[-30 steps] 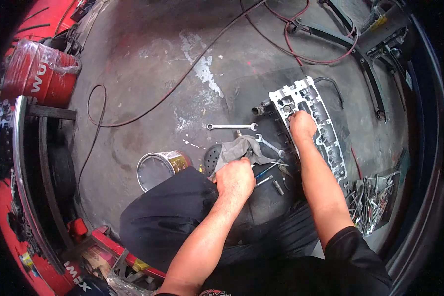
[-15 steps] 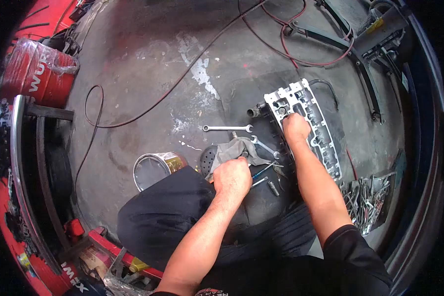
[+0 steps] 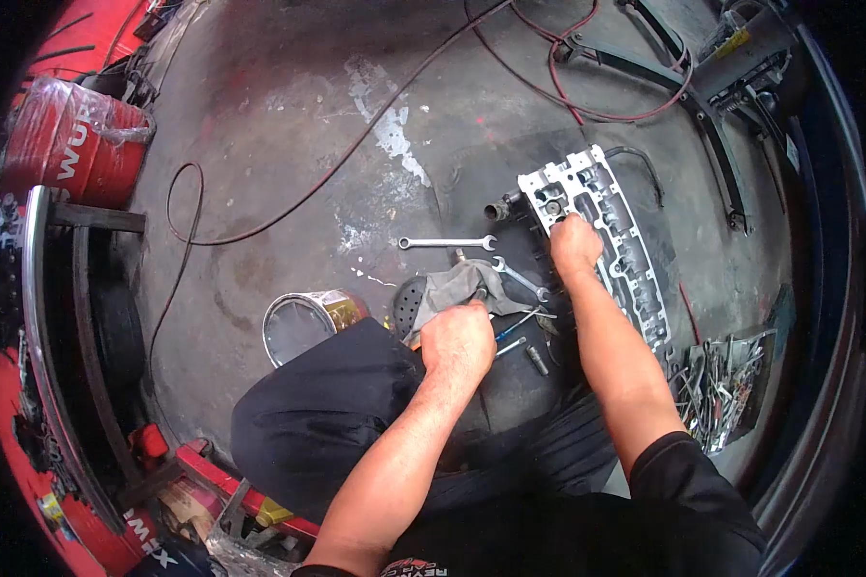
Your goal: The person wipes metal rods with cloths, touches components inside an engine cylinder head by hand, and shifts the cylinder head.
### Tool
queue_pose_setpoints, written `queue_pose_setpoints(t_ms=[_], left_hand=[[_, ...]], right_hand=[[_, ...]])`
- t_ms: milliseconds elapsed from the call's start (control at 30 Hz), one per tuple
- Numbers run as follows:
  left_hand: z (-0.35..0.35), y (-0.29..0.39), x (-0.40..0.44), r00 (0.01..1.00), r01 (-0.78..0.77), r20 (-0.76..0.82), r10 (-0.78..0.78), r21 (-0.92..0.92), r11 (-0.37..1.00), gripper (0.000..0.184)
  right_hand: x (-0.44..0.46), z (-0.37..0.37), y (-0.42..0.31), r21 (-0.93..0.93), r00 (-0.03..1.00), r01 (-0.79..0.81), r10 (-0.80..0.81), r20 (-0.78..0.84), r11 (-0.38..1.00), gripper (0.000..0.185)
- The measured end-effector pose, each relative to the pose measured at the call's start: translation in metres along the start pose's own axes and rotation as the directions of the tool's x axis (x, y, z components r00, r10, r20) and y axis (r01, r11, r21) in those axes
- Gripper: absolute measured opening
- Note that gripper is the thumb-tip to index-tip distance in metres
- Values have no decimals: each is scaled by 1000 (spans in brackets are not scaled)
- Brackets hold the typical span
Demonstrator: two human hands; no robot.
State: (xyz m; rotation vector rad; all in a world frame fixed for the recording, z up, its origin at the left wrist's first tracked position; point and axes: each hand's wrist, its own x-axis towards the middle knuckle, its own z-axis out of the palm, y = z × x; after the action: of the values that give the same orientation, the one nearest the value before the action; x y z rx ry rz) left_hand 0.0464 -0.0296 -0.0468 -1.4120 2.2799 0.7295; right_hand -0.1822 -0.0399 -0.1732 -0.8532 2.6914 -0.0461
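On the scuffed floor point(image 3: 260, 125), ahead to my right, lies a long, pale metal casting point(image 3: 627, 252) with rounded hollows. My right grip point(image 3: 575, 242) curls over it, my left grip point(image 3: 457, 341) beside crumpled grey cloth point(image 3: 460, 283); what either pinches, I can't tell. Beyond: a smooth steel wrench point(image 3: 447, 243).

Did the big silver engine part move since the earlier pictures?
No. The engine part keeps its place to the right of the white floor patch; the whole view just shifted slightly.
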Motion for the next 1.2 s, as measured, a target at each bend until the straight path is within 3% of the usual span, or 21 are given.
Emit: queue_pose_setpoints(t_ms=[133, 200, 267, 333, 400, 467, 500, 600, 667, 733, 767, 800, 867, 900, 933, 1000, 1067, 1133, 1200], left_hand=[[-4, -3, -4, 1000, 9, -1, -9, 0, 1000, 22], [-4, -3, -3, 1000, 17, 18, -17, 13, 1000, 22], [-2, -4, -5, 1000, 15, 4, -15, 6, 1000, 23], [-4, -1, -7, 1000, 18, -2, -18, 10, 1000, 25], [-2, 2, -8, 1000, 22, -6, -21, 48, 999, 25], [-3, 3, -11, 1000, 25, 1, -25, 47, 999, 25], [-2, 3, -11, 999, 38, 1, -38, 49, 998, 25], [3, -2, -13, 999, 53, 3, -53, 65, 997, 25], [4, -5, -12, 998, 60, -1, -60, 80, 995, 24], [5, -7, -14, 999, 44, -15, -44, 49, 998, 25], [8, -9, -16, 999, 53, -4, -53, 58, 997, 25], [13, -12, -18, 996, 86, -14, -86, 37, 996, 27], [15, -20, -20, 993, 117, -22, -117, 33, 993, 28], [15, -23, -22, 981, 191, 42, -191, 12, 982, 31], [15, -27, -24, 960, 263, 103, -261, -8, 965, 34], [28, -41, -25, 951, 285, 118, -284, 11, 958, 35], [31, -46, -27, 937, 341, 124, -327, -115, 933, 36], [35, -51, -31, 945, 324, 98, -311, -175, 930, 34], [39, -59, -39, 935, 355, 119, -335, -290, 889, 31]], right_hand=[[-24, 5, 17, 120, 978, 127, -104, -182, 985, 25], [-61, 13, 21, 381, 929, 208, -60, -365, 901, 23], [-96, 32, 20, 526, 969, 244, -185, -163, 815, 20], [-89, 101, 23, 632, 996, -1, -56, 70, 775, 21], [-71, 138, 13, 616, 982, -186, 127, 139, 765, 21], [-56, 158, 4, 552, 980, -196, 176, 89, 811, 23], [-53, 157, 0, 512, 981, -154, 193, -22, 845, 26], [-46, 155, -1, 550, 944, -320, 310, 114, 771, 28], [-48, 170, 5, 583, 962, -265, 255, 100, 768, 30], [-59, 166, 8, 755, 944, -323, 255, 211, 570, 30], [-69, 165, 9, 784, 950, -285, 271, 155, 551, 32], [-82, 139, 5, 799, 929, -349, 292, 227, 489, 33], [-106, 129, 6, 832, 931, -321, 314, 188, 452, 33], [-114, 150, 11, 775, 964, -163, 267, -8, 610, 32], [-124, 147, 9, 805, 972, -189, 225, 70, 562, 37], [-140, 141, -6, 675, 996, 42, 25, -89, 737, 46], [-146, 128, -20, 540, 989, 27, -102, 109, 841, 53], [-135, 122, -25, 593, 990, -20, -67, 124, 805, 43], [-127, 107, -24, 635, 939, 54, -255, 230, 771, 31]])
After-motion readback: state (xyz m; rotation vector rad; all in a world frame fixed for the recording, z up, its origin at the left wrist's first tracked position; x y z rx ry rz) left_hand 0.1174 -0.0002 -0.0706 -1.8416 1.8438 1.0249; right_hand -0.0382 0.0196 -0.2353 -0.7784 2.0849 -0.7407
